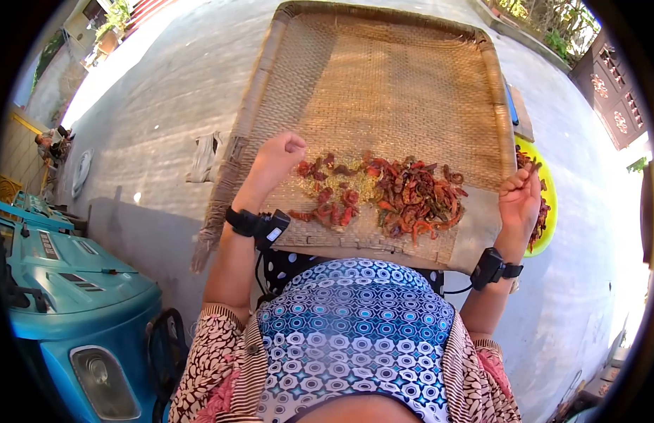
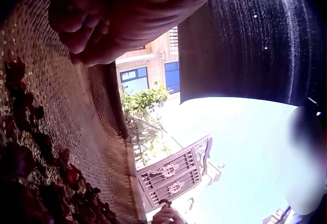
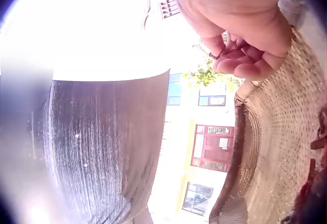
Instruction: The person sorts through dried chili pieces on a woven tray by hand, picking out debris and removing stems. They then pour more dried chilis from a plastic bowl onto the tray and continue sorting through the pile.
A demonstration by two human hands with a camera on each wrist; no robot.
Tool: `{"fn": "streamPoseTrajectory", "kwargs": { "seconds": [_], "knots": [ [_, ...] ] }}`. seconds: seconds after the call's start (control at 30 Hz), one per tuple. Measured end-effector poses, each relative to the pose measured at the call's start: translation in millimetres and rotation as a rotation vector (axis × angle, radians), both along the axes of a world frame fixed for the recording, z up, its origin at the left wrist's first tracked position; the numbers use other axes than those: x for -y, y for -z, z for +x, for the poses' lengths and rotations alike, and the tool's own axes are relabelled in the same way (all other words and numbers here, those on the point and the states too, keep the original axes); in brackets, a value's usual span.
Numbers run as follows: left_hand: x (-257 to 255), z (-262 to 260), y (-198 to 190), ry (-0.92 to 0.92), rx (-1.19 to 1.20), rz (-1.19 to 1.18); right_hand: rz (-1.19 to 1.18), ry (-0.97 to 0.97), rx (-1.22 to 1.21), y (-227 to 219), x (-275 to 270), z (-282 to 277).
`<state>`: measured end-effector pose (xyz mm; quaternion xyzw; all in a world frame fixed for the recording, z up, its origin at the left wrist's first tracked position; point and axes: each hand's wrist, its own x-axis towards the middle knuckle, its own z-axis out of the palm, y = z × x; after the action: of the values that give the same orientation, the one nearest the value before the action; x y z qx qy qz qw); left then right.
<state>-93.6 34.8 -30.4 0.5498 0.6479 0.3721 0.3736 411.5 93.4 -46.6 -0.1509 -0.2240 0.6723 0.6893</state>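
My right hand (image 1: 518, 201) is raised over the right edge of the shallow woven tray (image 1: 404, 77), next to the yellow-green basin (image 1: 549, 185). Its thumb and fingers pinch a dark dried chili pepper (image 1: 534, 165), mostly hidden by the fingers in the right wrist view. My left hand (image 1: 276, 161) hovers over the tray's left side with curled fingers, and nothing shows between them. Near it lie a few red dried chilies (image 1: 334, 211) among scattered yellow seeds (image 1: 365, 189). A larger heap of dried chilies (image 1: 420, 197) sits to the right on the tray.
Dark chilies lie in the basin. A blue-green vehicle (image 1: 73, 282) stands on the concrete ground (image 1: 150, 162) at the left. The tray has a thick raised rim (image 1: 383, 10), and its near edge is close to my body. Further off stands a brown gate (image 1: 612, 88).
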Motion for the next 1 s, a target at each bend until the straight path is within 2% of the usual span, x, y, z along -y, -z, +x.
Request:
{"fn": "streamPoseTrajectory", "kwargs": {
  "seconds": [0.03,0.1,0.13,0.23,0.33,0.47,0.5,0.6,0.67,0.73,0.87,0.93,1.0],
  "knots": [
    [-1,-5,8,0.032,-0.101,-0.011,-0.063,0.021,-0.154,-7,3,-5],
    [1,-9,22,0.148,-0.355,0.150,-0.194,0.060,-0.458,-21,14,-9],
    [3,-10,26,0.207,-0.481,0.227,-0.194,0.020,-0.414,-19,14,-10],
    [8,-7,19,0.231,-0.472,0.145,-0.139,-0.150,-0.275,-6,15,-17],
    [7,-3,13,0.194,-0.373,0.081,-0.022,-0.210,-0.115,-8,21,-41],
    [10,10,-4,0.171,-0.234,-0.003,-0.060,-0.159,0.228,-28,37,-87],
    [13,19,-15,0.167,-0.204,-0.018,-0.120,-0.111,0.414,-37,43,-106],
    [21,41,-33,0.242,-0.071,-0.004,-0.018,-0.224,0.668,-37,48,-129],
    [26,55,-42,0.295,-0.021,-0.023,0.078,-0.513,1.036,-47,54,-163],
    [30,67,-48,0.323,-0.023,-0.094,0.119,-0.636,1.235,-55,62,-186],
    [36,82,-51,0.418,0.153,-0.113,0.307,-0.714,1.221,-48,65,-209],
    [38,84,-53,0.406,0.218,-0.161,0.251,-0.712,1.204,-46,65,-208],
    [37,77,-48,0.390,0.142,-0.111,0.201,-0.684,1.229,-44,63,-200]
  ]
}}
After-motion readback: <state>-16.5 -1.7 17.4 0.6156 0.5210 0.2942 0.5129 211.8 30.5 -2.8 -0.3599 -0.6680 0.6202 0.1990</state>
